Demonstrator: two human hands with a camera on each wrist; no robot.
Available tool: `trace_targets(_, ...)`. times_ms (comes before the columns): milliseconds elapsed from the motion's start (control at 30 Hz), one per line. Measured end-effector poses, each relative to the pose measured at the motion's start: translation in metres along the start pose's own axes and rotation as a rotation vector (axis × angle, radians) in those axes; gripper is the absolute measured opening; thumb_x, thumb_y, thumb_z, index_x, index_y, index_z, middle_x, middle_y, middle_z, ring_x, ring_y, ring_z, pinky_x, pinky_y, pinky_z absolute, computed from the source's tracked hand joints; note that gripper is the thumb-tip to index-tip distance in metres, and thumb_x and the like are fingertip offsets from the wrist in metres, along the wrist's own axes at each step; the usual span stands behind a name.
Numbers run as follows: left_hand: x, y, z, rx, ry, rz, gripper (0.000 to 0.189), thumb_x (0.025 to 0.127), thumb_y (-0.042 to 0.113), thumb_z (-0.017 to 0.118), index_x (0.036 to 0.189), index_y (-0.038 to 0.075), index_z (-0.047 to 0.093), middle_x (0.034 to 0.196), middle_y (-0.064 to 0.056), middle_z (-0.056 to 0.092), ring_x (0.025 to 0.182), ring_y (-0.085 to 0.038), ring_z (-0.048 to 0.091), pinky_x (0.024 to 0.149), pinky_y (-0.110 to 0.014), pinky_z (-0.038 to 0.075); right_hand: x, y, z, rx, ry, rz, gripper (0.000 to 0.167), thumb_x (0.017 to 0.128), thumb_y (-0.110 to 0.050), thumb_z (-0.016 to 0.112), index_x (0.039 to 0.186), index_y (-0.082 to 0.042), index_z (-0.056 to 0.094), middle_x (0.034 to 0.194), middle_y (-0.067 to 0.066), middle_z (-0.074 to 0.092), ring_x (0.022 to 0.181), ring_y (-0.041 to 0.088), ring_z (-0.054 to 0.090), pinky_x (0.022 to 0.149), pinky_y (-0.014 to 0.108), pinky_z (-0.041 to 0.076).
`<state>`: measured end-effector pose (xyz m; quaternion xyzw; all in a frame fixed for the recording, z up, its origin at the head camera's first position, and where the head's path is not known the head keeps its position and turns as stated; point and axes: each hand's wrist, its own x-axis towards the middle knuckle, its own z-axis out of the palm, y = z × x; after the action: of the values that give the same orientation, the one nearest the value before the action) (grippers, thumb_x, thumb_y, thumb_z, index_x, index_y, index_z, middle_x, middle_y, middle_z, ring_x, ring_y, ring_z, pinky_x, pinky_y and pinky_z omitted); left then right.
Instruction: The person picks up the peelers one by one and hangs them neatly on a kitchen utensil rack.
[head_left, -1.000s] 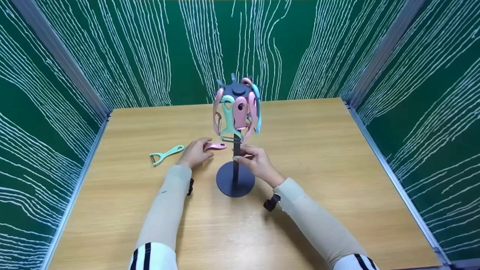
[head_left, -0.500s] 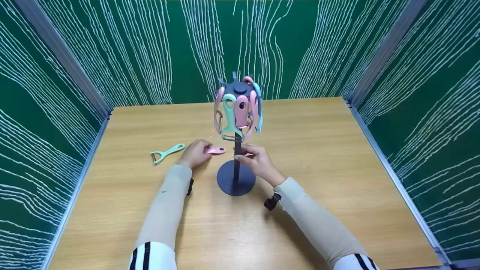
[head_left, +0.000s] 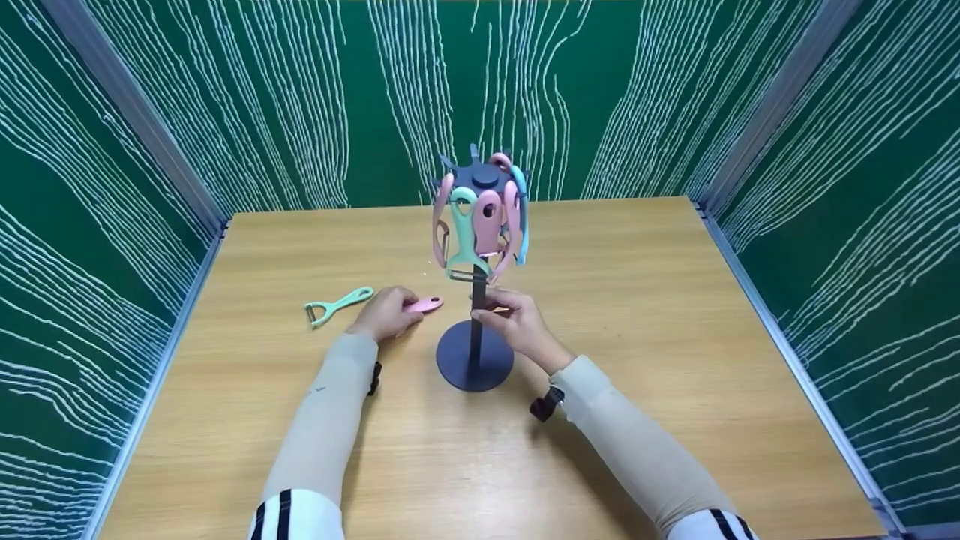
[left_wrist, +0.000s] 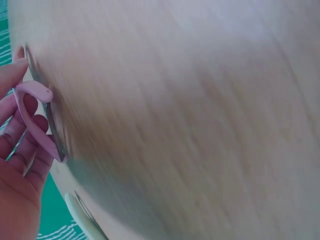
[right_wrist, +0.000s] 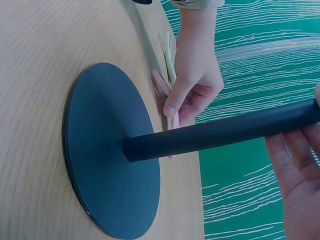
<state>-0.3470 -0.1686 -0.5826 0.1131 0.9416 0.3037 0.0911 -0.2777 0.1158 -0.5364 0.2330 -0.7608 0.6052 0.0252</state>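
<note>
My left hand (head_left: 386, 313) pinches a pink Y-shaped peeler (head_left: 425, 304) low over the table, its handle pointing right. In the left wrist view, the thumb and fingers are around the pink peeler (left_wrist: 40, 89), whose metal blade faces the tabletop. My right hand (head_left: 521, 324) grips the dark post of a round-based utensil stand (head_left: 475, 367), thumb on the near side. Hooks at the stand's top carry several peelers, among them a green one (head_left: 465, 236), a pink one (head_left: 488, 225) and a blue one (head_left: 523, 225); others are partly hidden behind these.
Another green peeler (head_left: 351, 298) lies on the wooden table (head_left: 660, 315) just left of my left hand, blade end to the left. Green panels (head_left: 592, 82) with white wavy lines enclose the table at the back and both sides. Some hooks (head_left: 474, 152) at the stand's rear are bare.
My left hand has drawn slightly left and toward me with the pink peeler, whose handle end now lies farther from the post. The right hand stays on the post.
</note>
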Motion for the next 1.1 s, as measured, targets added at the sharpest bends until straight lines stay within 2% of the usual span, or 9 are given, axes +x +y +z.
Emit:
trace_targets(133, -0.004, 0.001, -0.004, -0.083, 0.005, -0.054, 0.036, 0.104, 0.024, 0.074, 0.134, 0.003, 0.074, 0.124, -0.015, 0.073, 0.098, -0.028, 0.068, 0.091, -0.041, 0.057, 0.0, 0.0, -0.001, 0.001, -0.003, 0.025, 0.025, 0.1, -0.001, 0.075, 0.124, 0.002, 0.078, 0.111, 0.021, 0.076, 0.094, 0.018, 0.07, 0.085, 0.024, 0.063)
trace_targets(233, -0.006, 0.002, -0.009, -0.141, 0.017, -0.074, 0.034, 0.104, 0.024, 0.075, 0.132, 0.005, 0.075, 0.12, -0.013, 0.071, 0.094, -0.028, 0.067, 0.085, -0.038, 0.055, 0.0, 0.0, -0.002, 0.001, -0.005, 0.041, 0.025, 0.1, -0.002, 0.075, 0.125, 0.0, 0.078, 0.111, 0.02, 0.076, 0.096, 0.02, 0.07, 0.086, 0.024, 0.062)
trace_targets(367, -0.008, 0.004, -0.017, -0.186, 0.042, -0.08, 0.036, 0.104, 0.03, 0.076, 0.131, 0.007, 0.077, 0.121, -0.01, 0.071, 0.102, -0.028, 0.064, 0.093, -0.04, 0.054, 0.0, -0.001, -0.003, 0.001, -0.006, 0.045, 0.025, 0.101, -0.003, 0.075, 0.125, -0.001, 0.079, 0.11, 0.02, 0.076, 0.097, 0.022, 0.07, 0.086, 0.024, 0.063)
trace_targets(600, -0.011, 0.009, -0.033, -0.171, 0.081, -0.018, 0.038, 0.104, 0.027, 0.076, 0.135, 0.005, 0.075, 0.128, -0.014, 0.073, 0.112, -0.032, 0.064, 0.107, -0.049, 0.055, 0.001, -0.002, -0.002, 0.003, -0.013, 0.034, 0.023, 0.101, -0.004, 0.075, 0.124, -0.001, 0.079, 0.11, 0.021, 0.076, 0.097, 0.023, 0.071, 0.088, 0.026, 0.063)
trace_targets(800, -0.014, 0.016, -0.05, -0.164, 0.142, 0.027, 0.038, 0.103, 0.026, 0.077, 0.135, 0.005, 0.075, 0.13, -0.016, 0.073, 0.113, -0.032, 0.064, 0.107, -0.05, 0.055, 0.001, 0.002, 0.0, 0.008, 0.001, 0.027, 0.023, 0.101, -0.002, 0.075, 0.123, 0.001, 0.079, 0.108, 0.02, 0.076, 0.095, 0.014, 0.07, 0.086, 0.024, 0.063)
trace_targets(967, -0.016, 0.026, -0.062, -0.189, 0.152, 0.048, 0.039, 0.105, 0.026, 0.075, 0.137, 0.005, 0.073, 0.131, -0.016, 0.07, 0.113, -0.031, 0.062, 0.098, -0.045, 0.056, 0.002, 0.002, 0.001, 0.018, 0.01, 0.008, 0.023, 0.099, 0.001, 0.075, 0.122, 0.005, 0.078, 0.107, 0.021, 0.076, 0.091, 0.01, 0.069, 0.081, 0.022, 0.061)
trace_targets(1100, -0.019, 0.035, -0.07, -0.237, 0.147, 0.062, 0.038, 0.106, 0.027, 0.074, 0.137, 0.006, 0.072, 0.128, -0.015, 0.068, 0.106, -0.029, 0.063, 0.079, -0.035, 0.057, 0.002, 0.0, 0.001, 0.018, 0.019, 0.022, 0.024, 0.099, 0.002, 0.075, 0.122, 0.004, 0.078, 0.108, 0.021, 0.076, 0.09, 0.011, 0.069, 0.08, 0.021, 0.061)
